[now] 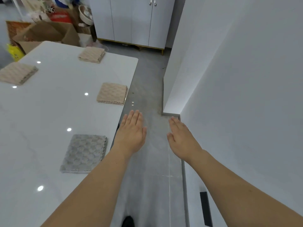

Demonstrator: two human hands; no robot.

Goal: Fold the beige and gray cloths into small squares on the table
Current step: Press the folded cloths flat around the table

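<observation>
A folded gray cloth [84,154] lies near the right edge of the glossy white table [49,112]. Three folded beige cloths lie farther back: one by the right edge [112,93], one at the far end [91,54], one at the left [17,72]. My left hand [132,131] is stretched out flat, fingers straight, just past the table's right edge and above the floor, holding nothing. My right hand [182,138] is held out flat too, over the floor near the wall, and touches no cloth.
A gray tiled floor aisle [147,177] runs between the table and a white wall [237,95]. White cabinets [131,20] stand at the far end. Cardboard boxes [45,33] and clutter sit behind the table's far left corner. A dark shoe [128,221] shows below.
</observation>
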